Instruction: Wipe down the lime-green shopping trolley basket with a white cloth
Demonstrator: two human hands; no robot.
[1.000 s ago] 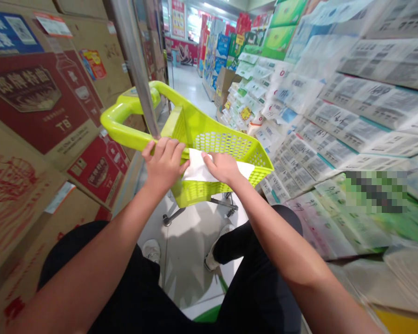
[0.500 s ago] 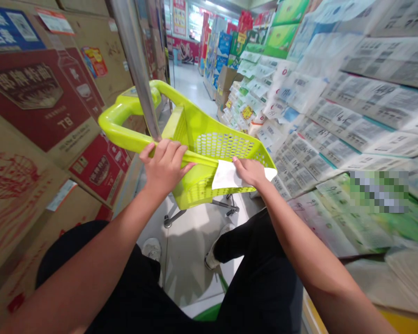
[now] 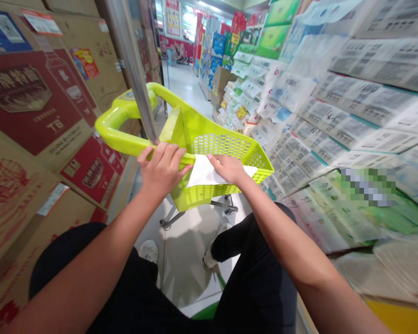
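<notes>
A lime-green shopping cart [image 3: 223,133] with a perforated basket stands before me, its looped handle toward the left. My left hand [image 3: 162,169] is closed over the cart's near rim, close to the foot of a metal pole [image 3: 135,69]. A white cloth or tissue [image 3: 198,171] lies draped over that rim. My right hand [image 3: 228,168] presses it against the rim, thumb on top; its other fingers are partly hidden.
Stacked cartons [image 3: 28,102] line the left side. Packs of tissue paper [image 3: 365,93] with handwritten prices are piled high on the right. Between them a tiled aisle [image 3: 186,79] runs back. A green object [image 3: 207,311] shows beneath me, between my legs.
My right hand has slid left along the rim with the white cloth or tissue, nearer my left hand. The left hand keeps its hold, and the view has shifted slightly.
</notes>
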